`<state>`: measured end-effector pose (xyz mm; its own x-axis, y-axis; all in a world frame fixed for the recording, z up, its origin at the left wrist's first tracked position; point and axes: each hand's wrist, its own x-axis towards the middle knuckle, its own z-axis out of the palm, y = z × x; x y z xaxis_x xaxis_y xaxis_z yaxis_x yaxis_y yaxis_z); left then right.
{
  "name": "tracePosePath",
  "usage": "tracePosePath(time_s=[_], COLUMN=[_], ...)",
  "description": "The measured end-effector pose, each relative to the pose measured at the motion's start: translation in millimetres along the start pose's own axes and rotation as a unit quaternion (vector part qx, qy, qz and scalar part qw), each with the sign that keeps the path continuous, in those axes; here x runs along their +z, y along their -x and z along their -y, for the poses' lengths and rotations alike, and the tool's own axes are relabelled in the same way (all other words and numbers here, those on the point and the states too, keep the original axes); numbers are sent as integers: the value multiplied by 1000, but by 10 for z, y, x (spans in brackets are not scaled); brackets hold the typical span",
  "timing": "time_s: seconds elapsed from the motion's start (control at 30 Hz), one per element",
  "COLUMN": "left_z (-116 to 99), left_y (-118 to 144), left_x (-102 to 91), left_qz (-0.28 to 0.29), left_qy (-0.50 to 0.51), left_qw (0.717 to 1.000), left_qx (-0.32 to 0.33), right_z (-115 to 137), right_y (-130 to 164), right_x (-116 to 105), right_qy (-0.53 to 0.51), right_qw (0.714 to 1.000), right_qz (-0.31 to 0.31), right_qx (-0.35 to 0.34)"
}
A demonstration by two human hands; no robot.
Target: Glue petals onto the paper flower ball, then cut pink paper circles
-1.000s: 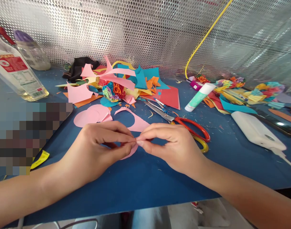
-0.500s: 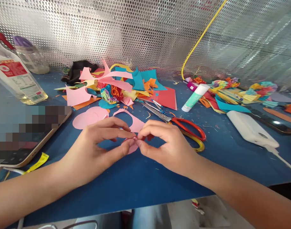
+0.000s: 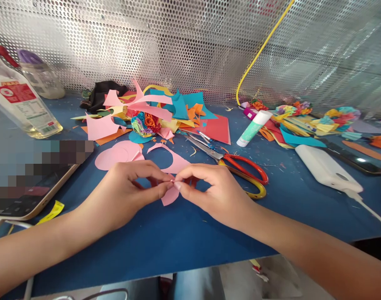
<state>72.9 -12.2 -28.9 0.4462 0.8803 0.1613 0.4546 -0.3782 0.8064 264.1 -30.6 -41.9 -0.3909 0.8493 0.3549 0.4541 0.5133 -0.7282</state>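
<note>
Between my two hands is a small piece of pink paper [image 3: 170,196], pinched at its top with its lower part hanging down. My left hand [image 3: 132,189] closes thumb and forefinger on it from the left. From the right, thumb and fingertips of my right hand [image 3: 209,187] press on the same spot. The fingertips nearly touch and hide how the paper is folded. Just behind lies a pink offcut with a round hole [image 3: 180,162]. Pink paper circles [image 3: 115,154] overlap on the table beyond my left hand.
Red-and-yellow-handled scissors [image 3: 245,166] lie right of my right hand, near a glue stick [image 3: 254,128]. Paper scraps [image 3: 209,127] and a multicoloured paper flower [image 3: 145,123] sit behind. A phone [image 3: 53,183] and a bottle [image 3: 28,104] stand left; a white power bank [image 3: 329,168] lies right.
Both hands have shifted slightly left, still pinching the pink paper. More of its lower part now shows below the fingertips.
</note>
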Motion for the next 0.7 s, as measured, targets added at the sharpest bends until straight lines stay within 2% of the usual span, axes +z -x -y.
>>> tracePosePath(time_s=[0.2, 0.7], left_z=[-7, 9], left_y=[-22, -19], left_x=[-23, -3], left_qz=[19, 3], left_qy=[25, 40], left_qw=[999, 999], left_qx=[-31, -29], right_z=[19, 4], right_y=[-10, 1], right_x=[-18, -10], right_qy=[-3, 13], right_qw=[1000, 999], right_qz=[3, -5], right_qx=[-1, -47])
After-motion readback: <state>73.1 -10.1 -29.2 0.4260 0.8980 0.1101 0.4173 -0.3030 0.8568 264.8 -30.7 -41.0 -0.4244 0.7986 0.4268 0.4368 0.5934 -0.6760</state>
